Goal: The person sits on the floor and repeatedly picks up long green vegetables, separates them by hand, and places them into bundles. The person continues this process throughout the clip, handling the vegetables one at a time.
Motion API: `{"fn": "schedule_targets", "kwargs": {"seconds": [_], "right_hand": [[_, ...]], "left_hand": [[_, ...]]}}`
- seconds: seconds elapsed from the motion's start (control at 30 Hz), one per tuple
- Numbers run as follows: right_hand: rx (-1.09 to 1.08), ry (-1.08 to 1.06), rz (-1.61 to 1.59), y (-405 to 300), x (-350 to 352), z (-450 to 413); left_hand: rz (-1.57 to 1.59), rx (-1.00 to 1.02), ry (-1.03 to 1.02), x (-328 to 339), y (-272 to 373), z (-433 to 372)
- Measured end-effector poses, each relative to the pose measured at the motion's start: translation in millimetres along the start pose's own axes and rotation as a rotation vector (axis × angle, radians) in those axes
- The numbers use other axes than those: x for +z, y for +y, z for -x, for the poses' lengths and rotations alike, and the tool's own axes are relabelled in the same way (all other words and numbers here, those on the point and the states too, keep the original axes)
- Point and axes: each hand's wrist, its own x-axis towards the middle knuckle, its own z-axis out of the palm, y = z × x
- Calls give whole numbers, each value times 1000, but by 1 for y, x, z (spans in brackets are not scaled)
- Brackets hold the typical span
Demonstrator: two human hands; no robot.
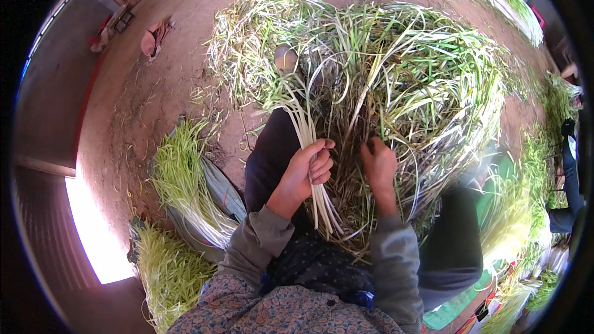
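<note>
My left hand [312, 167] is closed around a small bunch of pale stalks [304, 123], probably garlic chives. Their white lower ends hang below the fist, and their upper ends reach toward the loose leaves. To its right, my right hand [380, 164] is at the near side of a big heap of loose green and whitish leaves [441, 69]. Its thumb and fingers are curled close to dry brown strands [343, 157] between my legs. Whether a strand is pinched in those fingers is not visible.
Left of me lie a bundle of yellow-green stalks [185, 176] and another bundle [171, 273]. A green sheet [464, 299] and more stalks [510, 222] are at my right. Another person's dark sleeve [573, 171] shows at the right rim. My shoe [286, 59] touches the heap.
</note>
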Motion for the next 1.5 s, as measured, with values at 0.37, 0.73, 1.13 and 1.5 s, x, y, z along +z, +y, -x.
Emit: {"fn": "schedule_targets", "kwargs": {"seconds": [0.37,0.73,1.13,1.5], "right_hand": [[334,-615,-587,-71,-54,123],[178,-234,-648,-73,-56,63],[322,81,-859,-50,-63,128],[589,-381,-506,-56,-80,100]], "left_hand": [[-370,-92,199,12,-31,41],[-610,76,59,26,-48,48],[-234,-54,120,22,-46,36],[-271,-6,126,8,-29,31]]}}
